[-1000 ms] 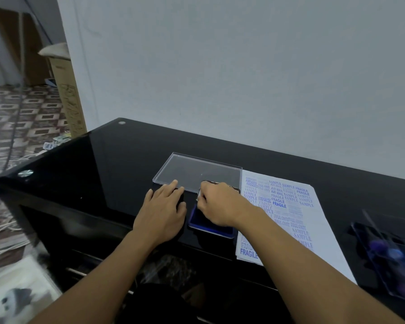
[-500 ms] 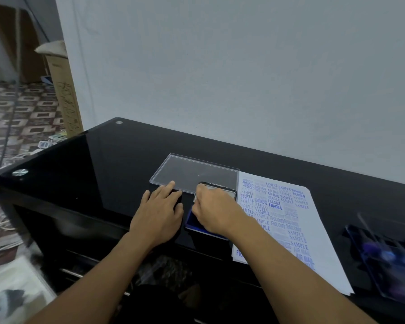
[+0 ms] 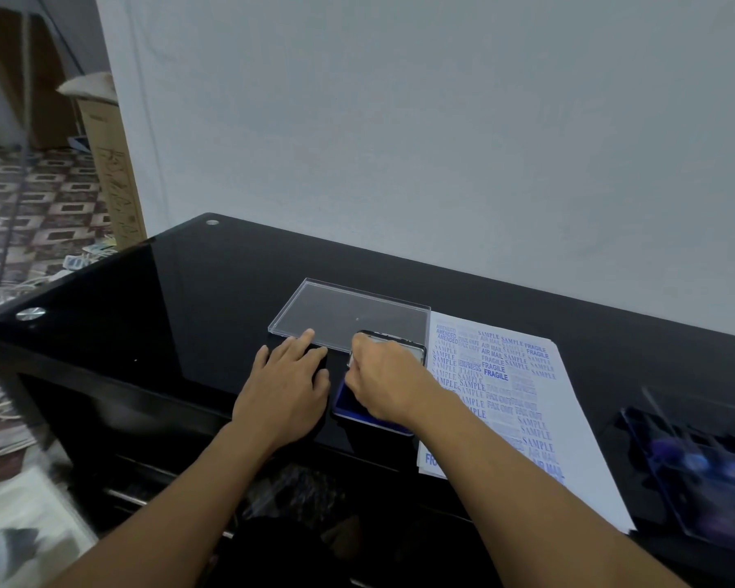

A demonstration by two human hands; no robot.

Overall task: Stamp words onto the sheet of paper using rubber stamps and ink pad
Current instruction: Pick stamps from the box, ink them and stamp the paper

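Observation:
A blue ink pad (image 3: 341, 400) in a dark case lies on the black glass table (image 3: 179, 299), just left of a white sheet of paper (image 3: 539, 401) covered with blue stamped words. My right hand (image 3: 382, 377) is curled over the pad and grips a rubber stamp (image 3: 350, 358), of which only a small pale edge shows; it sits down on the pad. My left hand (image 3: 287, 390) rests flat on the table beside the pad, fingers straight, covering something dark.
A clear plastic lid (image 3: 349, 316) lies behind the pad. At the right edge sits a dark tray (image 3: 705, 468) with blurred stamps. The table's left corner and front edge are close. A cardboard box (image 3: 111, 171) stands on the patterned floor at left.
Both hands stay where they were on the table and pad. Only the camera view has shifted slightly.

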